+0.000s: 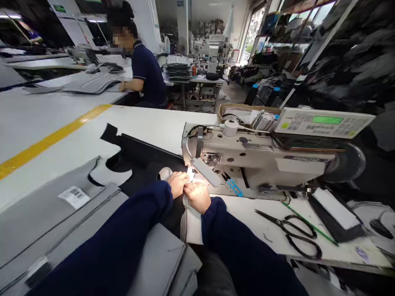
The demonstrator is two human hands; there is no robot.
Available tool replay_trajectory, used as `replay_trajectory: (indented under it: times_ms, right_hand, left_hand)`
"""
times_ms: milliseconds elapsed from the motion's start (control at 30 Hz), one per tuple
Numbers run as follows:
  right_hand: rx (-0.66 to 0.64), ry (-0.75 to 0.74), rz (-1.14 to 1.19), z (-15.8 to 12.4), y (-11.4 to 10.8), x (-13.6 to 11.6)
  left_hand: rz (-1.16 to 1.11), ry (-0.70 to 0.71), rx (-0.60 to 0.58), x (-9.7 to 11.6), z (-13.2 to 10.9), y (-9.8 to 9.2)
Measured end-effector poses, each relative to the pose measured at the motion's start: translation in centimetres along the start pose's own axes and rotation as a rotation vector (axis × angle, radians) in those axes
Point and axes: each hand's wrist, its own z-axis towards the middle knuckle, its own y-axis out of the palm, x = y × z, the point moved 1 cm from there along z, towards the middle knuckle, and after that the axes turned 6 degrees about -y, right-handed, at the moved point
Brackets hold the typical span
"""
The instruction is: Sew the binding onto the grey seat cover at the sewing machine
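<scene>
Close to the needle area of an industrial sewing machine [262, 156], my two hands almost meet. My left hand [178, 183] is closed, its fingertips on the edge of a black fabric piece [138, 172] beside the presser foot. My right hand [198, 196], fingers curled together, pinches the same edge just nearer to me. The black piece spreads left across the table and has a curved cut-out. Beneath my forearms lie grey fabric panels [105, 205] with dark seams and a white barcode label [74, 197]. The fingertips and the exact stitching point are partly hidden.
Blue thread snips [233, 186] lie on the machine bed. Black scissors [290, 228] and a green stick [311, 224] rest at the right. A control panel [324, 123] sits atop the machine, near a cardboard box [247, 111]. Across the table, a person [146, 74] handles grey panels.
</scene>
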Motion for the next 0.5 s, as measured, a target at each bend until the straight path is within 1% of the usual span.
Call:
replay_trajectory:
  times_ms: [133,233,500]
  right_hand:
    - [0.033,-0.004,0.009,-0.2,0.2,1.0]
    - [0.074,-0.011,0.022,-0.4,0.4,1.2]
    - [0.199,-0.004,0.007,-0.8,0.6,-0.1]
  left_hand:
    - [-0.008,-0.021,0.039,0.5,0.2,-0.1]
    - [-0.026,-0.028,0.087,0.7,0.2,-0.1]
    - [-0.079,0.000,0.218,0.9,0.1,0.2]
